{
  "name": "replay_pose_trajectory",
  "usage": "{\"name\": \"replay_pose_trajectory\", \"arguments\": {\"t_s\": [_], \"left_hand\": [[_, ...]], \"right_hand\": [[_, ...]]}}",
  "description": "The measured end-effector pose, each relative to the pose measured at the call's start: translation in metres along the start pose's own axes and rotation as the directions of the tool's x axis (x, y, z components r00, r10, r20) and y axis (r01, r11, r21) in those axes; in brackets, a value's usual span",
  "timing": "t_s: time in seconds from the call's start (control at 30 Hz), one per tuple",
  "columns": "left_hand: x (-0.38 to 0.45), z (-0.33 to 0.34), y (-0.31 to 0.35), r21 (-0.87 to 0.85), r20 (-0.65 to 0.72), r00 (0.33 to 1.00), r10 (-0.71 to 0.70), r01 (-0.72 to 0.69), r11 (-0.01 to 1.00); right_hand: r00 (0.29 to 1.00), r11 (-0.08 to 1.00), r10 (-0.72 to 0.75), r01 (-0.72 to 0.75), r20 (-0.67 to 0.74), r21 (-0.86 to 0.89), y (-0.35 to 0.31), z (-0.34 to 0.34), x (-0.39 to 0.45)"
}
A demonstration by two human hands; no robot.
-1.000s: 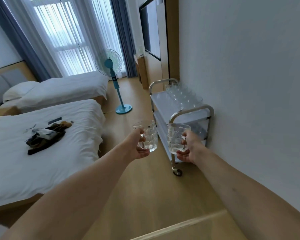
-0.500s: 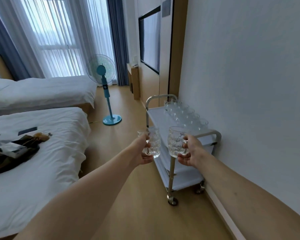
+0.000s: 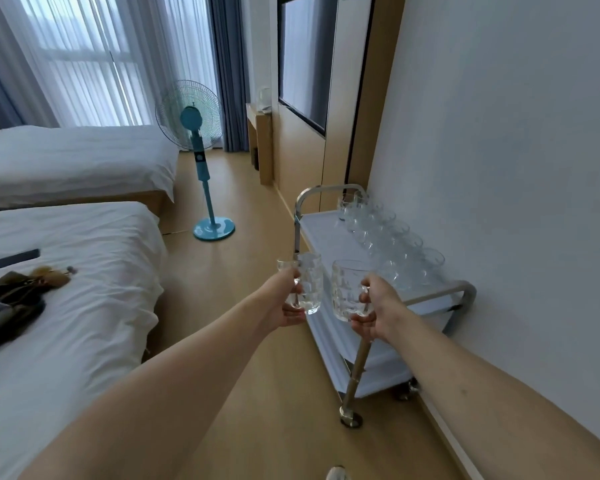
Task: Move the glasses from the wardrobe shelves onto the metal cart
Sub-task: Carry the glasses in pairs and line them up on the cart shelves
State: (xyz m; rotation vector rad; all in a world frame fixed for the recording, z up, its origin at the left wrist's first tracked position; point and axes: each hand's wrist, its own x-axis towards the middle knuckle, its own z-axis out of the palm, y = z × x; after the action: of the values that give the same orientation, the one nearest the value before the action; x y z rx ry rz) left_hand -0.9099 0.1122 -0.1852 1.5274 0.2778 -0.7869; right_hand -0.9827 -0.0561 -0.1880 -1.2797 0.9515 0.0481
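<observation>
Left grip: your left hand (image 3: 284, 303) is clenching the handle of a glass mug (image 3: 307, 282), carrying it upright just short of the metal cart (image 3: 326, 237).
Right grip: your right hand (image 3: 378, 308) is grasping a second glass mug (image 3: 347, 289) by its handle, beside the first, over the cart's near end.
Change: you are closing in; a second ago the cart was sitting well ahead of both mugs, and now the mugs are overlapping its near rail (image 3: 440, 295).
Cart: a row of glasses (image 3: 388, 242) is already lining the wall side of the top shelf, leaving the aisle side bare.
Meaning: you are probably about to set both mugs down there.
Beyond the cart: a blue fan (image 3: 194, 133) is standing by the beds.
</observation>
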Motion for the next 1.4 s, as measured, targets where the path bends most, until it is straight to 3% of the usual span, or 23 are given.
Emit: {"name": "replay_pose_trajectory", "arguments": {"t_s": [0.5, 0.77, 1.13, 1.4], "left_hand": [[0.159, -0.051, 0.149, 0.053, -0.166, 0.984, 0.063, -0.054, 0.997], [0.259, -0.061, 0.202, 0.111, -0.187, 0.982, 0.038, -0.018, 0.994], [0.400, -0.075, 0.258, 0.209, -0.005, 0.999, -0.035, 0.035, 0.977], [0.492, -0.079, 0.302, 0.368, 0.203, 0.978, -0.042, -0.037, 0.929]], "right_hand": [[0.988, 0.997, -0.040, 0.031, 0.151, 0.064, -0.122, 0.116, 0.179], [0.993, 0.999, -0.029, 0.027, 0.112, 0.026, -0.176, 0.152, 0.262], [0.996, 0.992, 0.054, -0.046, -0.073, 0.117, -0.204, 0.199, 0.355], [0.950, 0.965, 0.094, -0.013, -0.297, 0.262, -0.213, 0.230, 0.401]]}}
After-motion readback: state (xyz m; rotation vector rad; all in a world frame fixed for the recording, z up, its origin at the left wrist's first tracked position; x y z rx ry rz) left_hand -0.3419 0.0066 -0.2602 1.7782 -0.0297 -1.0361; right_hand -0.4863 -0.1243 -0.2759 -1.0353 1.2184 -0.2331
